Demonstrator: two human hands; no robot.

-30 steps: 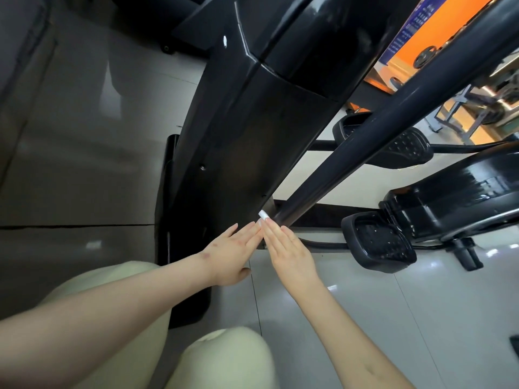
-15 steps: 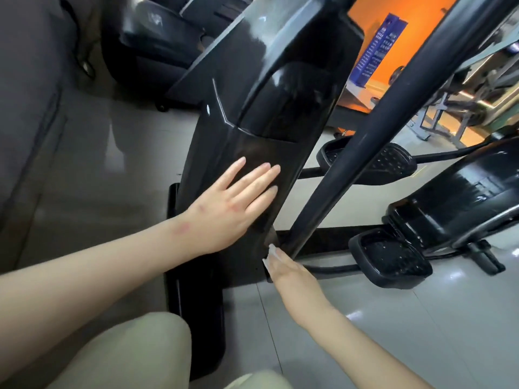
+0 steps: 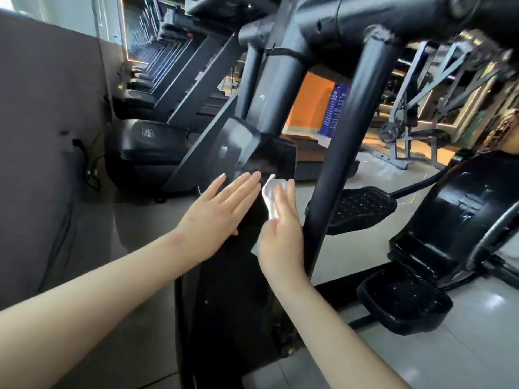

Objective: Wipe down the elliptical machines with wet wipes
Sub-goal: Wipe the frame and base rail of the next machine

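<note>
Pressing a crumpled white wet wipe [image 3: 269,195] against the glossy black elliptical shroud [image 3: 230,299], the right hand [image 3: 280,240] shows straight fingers [image 3: 290,190]. At its 9 o'clock, the left hand [image 3: 216,216] lies flat on the shroud, fingers extended, narrowly spread.

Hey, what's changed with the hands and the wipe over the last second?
Both hands climbed the black column: the right hand, pressing the wet wipe, rose from its foot; the left hand rose flat beside it. The wipe stayed under that hand; the left still holds nothing.

Head cam, fwd-down, near elliptical [image 3: 230,299].
</note>
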